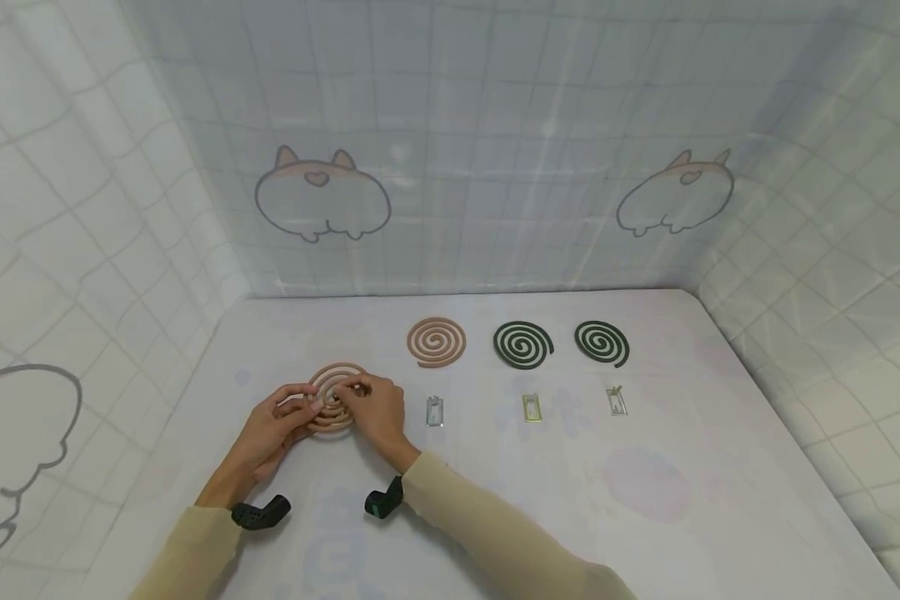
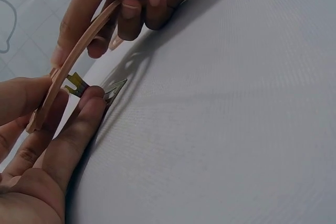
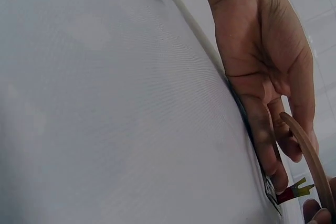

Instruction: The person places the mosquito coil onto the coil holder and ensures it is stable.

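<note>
Left hand (image 1: 273,427): thumb and fingers closed on the coil's near edge, one finger at the stand below. Right hand (image 1: 375,408): fingers pinched at the coil's middle.

Brown coil (image 2: 77,52), one: flat spiral, reddish tan, matte, held tilted above the tabletop (image 1: 495,517).

Metal stand (image 2: 79,83), one: forked prong raised, tinted yellow-green; contact with coil uncertain.

Step, as judged: fitting coil to prong. Next move calls for lining the coil's centre with the prong and gentle pressure; the coil looks brittle.

Beyond, right: second brown coil (image 1: 435,340); two dark green coils (image 1: 521,345) (image 1: 602,340); nearer, three small metal stands (image 1: 435,401) (image 1: 532,407) (image 1: 616,401).
</note>
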A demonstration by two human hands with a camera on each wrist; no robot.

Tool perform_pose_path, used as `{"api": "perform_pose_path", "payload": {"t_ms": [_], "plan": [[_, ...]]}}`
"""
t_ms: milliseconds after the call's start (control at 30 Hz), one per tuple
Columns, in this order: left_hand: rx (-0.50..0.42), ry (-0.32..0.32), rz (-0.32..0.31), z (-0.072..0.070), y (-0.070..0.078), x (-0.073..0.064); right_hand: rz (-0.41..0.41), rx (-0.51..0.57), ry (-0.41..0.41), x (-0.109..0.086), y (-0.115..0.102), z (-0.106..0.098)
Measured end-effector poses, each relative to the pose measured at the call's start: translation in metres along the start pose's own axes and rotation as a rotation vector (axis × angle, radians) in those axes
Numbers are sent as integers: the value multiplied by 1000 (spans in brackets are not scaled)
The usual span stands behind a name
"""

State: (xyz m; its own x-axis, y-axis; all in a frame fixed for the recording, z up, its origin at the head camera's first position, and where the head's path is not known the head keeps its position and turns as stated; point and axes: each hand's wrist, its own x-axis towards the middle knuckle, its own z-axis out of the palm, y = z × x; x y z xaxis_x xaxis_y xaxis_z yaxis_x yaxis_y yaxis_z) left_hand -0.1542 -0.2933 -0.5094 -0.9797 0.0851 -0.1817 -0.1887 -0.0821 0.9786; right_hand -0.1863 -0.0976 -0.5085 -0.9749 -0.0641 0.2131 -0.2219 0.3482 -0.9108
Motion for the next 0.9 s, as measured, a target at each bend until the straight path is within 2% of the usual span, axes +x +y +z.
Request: {"api": "perform_pose_path", "payload": {"t_ms": [333,667,900], "plan": [[-5,-5,-9,-1,-1,1,-19,48,-11,-1,2,-3],[-11,-24,-18,-3,-1,1,49,184,-211,-1,6,-13],[-11,-21,-4,-3,-2,3,46,200,-270,0,10,-19]]}}
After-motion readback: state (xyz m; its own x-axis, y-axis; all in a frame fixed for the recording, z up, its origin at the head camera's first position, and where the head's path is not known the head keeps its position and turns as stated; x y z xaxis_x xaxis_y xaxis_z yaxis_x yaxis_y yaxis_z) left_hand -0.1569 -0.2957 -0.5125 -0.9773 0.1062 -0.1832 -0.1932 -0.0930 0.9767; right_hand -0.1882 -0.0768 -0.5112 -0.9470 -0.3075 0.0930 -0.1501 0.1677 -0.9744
